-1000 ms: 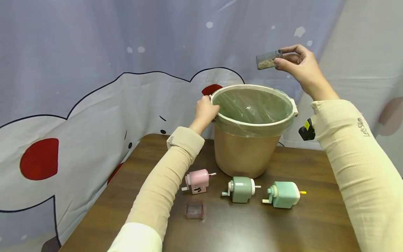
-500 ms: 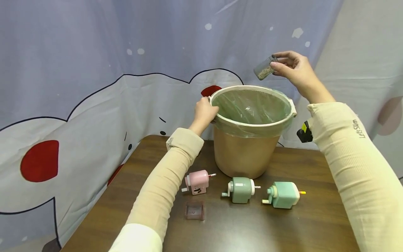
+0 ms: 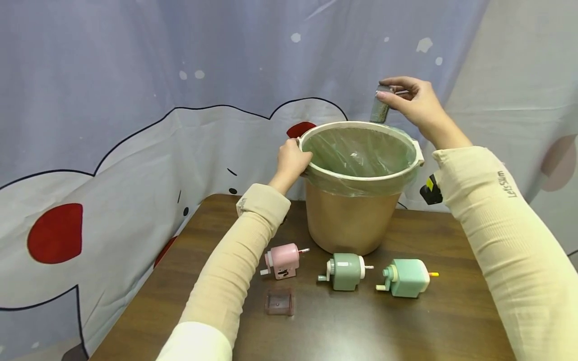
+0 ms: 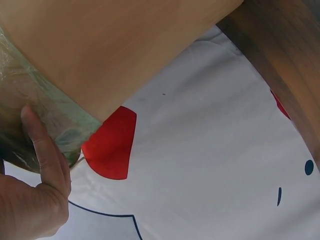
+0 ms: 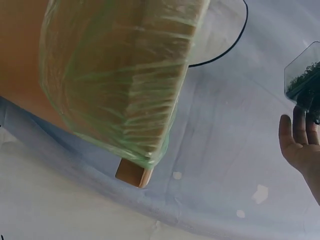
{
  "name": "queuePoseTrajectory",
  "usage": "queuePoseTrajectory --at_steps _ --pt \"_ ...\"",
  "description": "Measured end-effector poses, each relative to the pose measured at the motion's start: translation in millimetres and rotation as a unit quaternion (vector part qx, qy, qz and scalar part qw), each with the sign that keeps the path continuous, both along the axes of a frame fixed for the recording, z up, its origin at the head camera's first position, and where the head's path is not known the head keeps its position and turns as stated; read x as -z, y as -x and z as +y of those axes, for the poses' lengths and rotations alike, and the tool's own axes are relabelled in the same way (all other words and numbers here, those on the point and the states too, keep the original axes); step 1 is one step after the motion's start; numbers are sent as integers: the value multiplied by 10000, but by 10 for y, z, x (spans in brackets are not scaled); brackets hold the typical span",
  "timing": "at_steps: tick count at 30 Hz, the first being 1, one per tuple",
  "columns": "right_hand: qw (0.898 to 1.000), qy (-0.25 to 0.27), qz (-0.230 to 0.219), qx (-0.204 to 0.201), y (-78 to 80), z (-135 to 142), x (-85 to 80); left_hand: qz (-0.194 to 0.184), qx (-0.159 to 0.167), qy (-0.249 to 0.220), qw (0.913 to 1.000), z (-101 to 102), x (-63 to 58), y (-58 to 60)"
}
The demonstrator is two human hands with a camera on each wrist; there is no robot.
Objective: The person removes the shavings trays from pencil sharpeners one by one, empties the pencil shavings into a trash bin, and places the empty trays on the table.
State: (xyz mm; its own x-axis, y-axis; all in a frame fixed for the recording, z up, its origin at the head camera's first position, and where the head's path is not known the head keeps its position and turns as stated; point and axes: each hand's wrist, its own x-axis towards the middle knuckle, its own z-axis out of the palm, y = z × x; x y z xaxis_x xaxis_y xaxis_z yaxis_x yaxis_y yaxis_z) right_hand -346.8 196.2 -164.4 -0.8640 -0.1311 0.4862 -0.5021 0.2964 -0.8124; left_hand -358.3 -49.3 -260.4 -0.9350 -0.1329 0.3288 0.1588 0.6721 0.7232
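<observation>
My left hand [image 3: 291,163] grips the left rim of a tan trash bin [image 3: 352,223], which has a thin green plastic liner [image 3: 361,150] folded over its edge. In the left wrist view, fingers [image 4: 47,160] lie along the outside of the liner. Above the bin's far right rim, my right hand [image 3: 420,105] pinches the top end of a small clear shavings tray [image 3: 380,111] between thumb and fingers. The tray is tipped nearly upright, end down. Dark shavings show through its wall in the right wrist view, where the tray [image 5: 300,80] is partly cut off.
In front of the bin on the wooden table [image 3: 343,331] stand a pink crank pencil sharpener [image 3: 284,260], a grey-green one [image 3: 346,275] and a mint one [image 3: 408,278]. Each has a pencil end sticking out. A reddish see-through tray [image 3: 279,303] lies nearest. A patterned curtain [image 3: 135,140] hangs behind.
My right hand has moved left and down toward the bin, turning the shavings tray from nearly level to nearly upright. The left hand keeps its grip on the rim.
</observation>
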Motion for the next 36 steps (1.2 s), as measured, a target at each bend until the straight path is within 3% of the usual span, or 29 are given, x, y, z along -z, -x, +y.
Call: queuePoseTrajectory --at_steps 6,12,20,24,36 --pt "9902 -1279 238 514 7 -47 -23 17 5 -7 10000 -22 -1 3" --pt "9681 -2356 774 360 12 -75 -1 -73 -5 -115 9999 -27 1 6" --pt "9348 -3418 956 114 -13 -77 22 -99 -4 -130 9999 -36 8 -8" --pt "9266 -3651 878 190 -28 -53 57 -88 39 -112 9999 -20 8 -15" --pt "9239 -3705 924 237 -9 2 117 -89 70 -95 9999 26 14 -9"
